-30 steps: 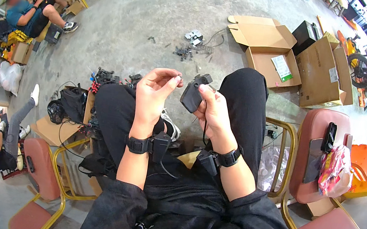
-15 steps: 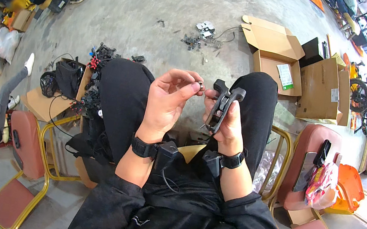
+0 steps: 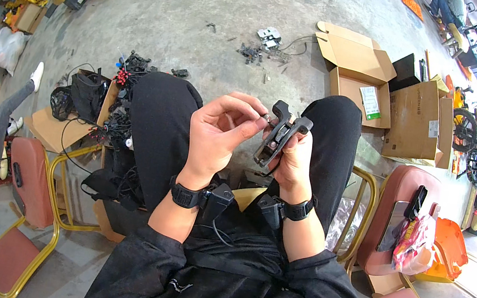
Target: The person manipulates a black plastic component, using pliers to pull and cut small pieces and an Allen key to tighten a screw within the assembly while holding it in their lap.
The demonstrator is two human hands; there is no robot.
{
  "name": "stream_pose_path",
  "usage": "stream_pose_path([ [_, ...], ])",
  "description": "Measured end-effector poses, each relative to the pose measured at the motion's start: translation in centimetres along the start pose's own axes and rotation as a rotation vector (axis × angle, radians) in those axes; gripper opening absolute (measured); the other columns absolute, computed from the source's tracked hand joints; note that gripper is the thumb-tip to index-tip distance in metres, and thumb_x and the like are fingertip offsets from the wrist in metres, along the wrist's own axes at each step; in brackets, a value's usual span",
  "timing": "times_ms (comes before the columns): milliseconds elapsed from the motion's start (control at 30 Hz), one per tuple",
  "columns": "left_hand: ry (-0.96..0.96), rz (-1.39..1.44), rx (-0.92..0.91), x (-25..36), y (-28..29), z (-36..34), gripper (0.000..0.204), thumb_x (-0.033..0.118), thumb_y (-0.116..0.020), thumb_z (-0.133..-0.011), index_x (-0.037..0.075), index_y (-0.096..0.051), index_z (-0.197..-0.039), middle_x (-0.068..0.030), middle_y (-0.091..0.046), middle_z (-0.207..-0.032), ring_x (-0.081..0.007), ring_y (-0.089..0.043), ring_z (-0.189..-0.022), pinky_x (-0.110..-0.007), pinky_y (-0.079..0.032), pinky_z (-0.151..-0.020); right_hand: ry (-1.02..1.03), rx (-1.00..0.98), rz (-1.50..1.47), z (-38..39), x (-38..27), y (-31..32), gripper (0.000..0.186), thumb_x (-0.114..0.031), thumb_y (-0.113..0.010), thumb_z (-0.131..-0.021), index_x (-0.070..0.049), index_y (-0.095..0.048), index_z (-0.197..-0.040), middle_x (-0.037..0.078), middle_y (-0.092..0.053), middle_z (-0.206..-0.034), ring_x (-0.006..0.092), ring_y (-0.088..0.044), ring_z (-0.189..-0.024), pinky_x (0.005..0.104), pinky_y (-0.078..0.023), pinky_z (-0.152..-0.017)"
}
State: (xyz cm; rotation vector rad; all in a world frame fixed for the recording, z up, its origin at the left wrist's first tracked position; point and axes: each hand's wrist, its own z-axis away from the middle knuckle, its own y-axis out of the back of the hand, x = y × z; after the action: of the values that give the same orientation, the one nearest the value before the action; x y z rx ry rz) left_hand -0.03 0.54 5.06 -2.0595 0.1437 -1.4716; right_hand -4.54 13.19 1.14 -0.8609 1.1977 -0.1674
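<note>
Above my lap, my left hand (image 3: 219, 131) is closed in a pinch, thumb against forefinger, on a small dark metallic piece (image 3: 267, 117) too tiny to name. That piece lies right beside a black two-armed part (image 3: 274, 139) with knobbed ends and a bright metal bit between its arms. My right hand (image 3: 295, 163) wraps round this part from the right and holds it tilted. The right fingers behind it are partly hidden.
Tangled black cables and parts (image 3: 125, 101) lie by my left knee. Small electronic pieces (image 3: 267, 37) are on the floor ahead. An open cardboard box (image 3: 353, 83) stands front right. Pink-padded chairs (image 3: 397, 222) flank me. Other people sit farther off.
The left fingertips and small piece have come up against the black part. My right hand has shifted slightly left and tilted the part further.
</note>
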Motion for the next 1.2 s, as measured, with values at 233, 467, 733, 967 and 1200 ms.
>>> stream_pose_path([
  [233, -0.012, -0.006, -0.009, -0.2, -0.1, 0.1, 0.015, -0.013, -0.064, -0.076, -0.003, -0.062, -0.086, -0.0119, -0.061, -0.096, -0.0157, -0.062, -0.086, -0.026, -0.053, -0.077, 0.044, -0.029, -0.017, -0.4, 0.0, 0.3, 0.043, -0.037, -0.082, -0.066, -0.007, -0.056, -0.084, 0.002, -0.064, -0.072, 0.0073, -0.058, -0.056, 0.0169, -0.041, -0.045],
  [467, -0.039, 0.003, -0.038, -0.6, 0.2, 0.2, 0.016, -0.014, -0.064, -0.075, -0.003, -0.061, -0.086, -0.0119, -0.061, -0.096, -0.0153, -0.061, -0.087, -0.027, -0.053, -0.078, 0.071, -0.066, -0.084, -0.2, -0.6, -0.5, 0.037, -0.030, -0.081, -0.070, -0.007, -0.055, -0.083, 0.003, -0.064, -0.074, 0.0088, -0.060, -0.061, 0.0190, -0.045, -0.051],
  [733, -0.192, -0.170, -0.052, -0.2, 0.2, 0.5, 0.017, -0.014, -0.065, -0.074, -0.001, -0.059, -0.082, -0.0124, -0.061, -0.094, -0.0180, -0.061, -0.087, -0.030, -0.050, -0.082, -0.064, -0.136, -0.249, -0.1, -0.7, -0.7, 0.045, -0.027, -0.077, -0.074, -0.004, -0.054, -0.105, 0.005, -0.065, -0.091, 0.0103, -0.062, -0.073, 0.0197, -0.049, -0.059],
  [967, -0.392, -0.286, -0.171, -0.6, 0.6, 0.2, 0.016, -0.013, -0.065, -0.074, -0.002, -0.060, -0.085, -0.0135, -0.061, -0.096, -0.0218, -0.063, -0.092, -0.036, -0.051, -0.087, -0.146, -0.217, -0.287, -0.2, 0.2, 1.0, 0.048, -0.022, -0.073, -0.077, 0.002, -0.053, -0.114, 0.008, -0.064, -0.096, 0.0137, -0.064, -0.083, 0.0242, -0.053, -0.068],
  [1200, -0.227, -0.071, -0.107, -0.5, 0.0, 0.7, 0.016, -0.012, -0.064, -0.076, 0.000, -0.060, -0.087, -0.0136, -0.062, -0.096, -0.0211, -0.062, -0.092, -0.035, -0.048, -0.089, -0.320, -0.395, -0.768, 0.2, -0.1, -0.2, 0.046, -0.031, -0.065, -0.085, -0.003, -0.049, -0.117, 0.006, -0.056, -0.096, 0.0094, -0.056, -0.076, 0.0207, -0.049, -0.060],
])
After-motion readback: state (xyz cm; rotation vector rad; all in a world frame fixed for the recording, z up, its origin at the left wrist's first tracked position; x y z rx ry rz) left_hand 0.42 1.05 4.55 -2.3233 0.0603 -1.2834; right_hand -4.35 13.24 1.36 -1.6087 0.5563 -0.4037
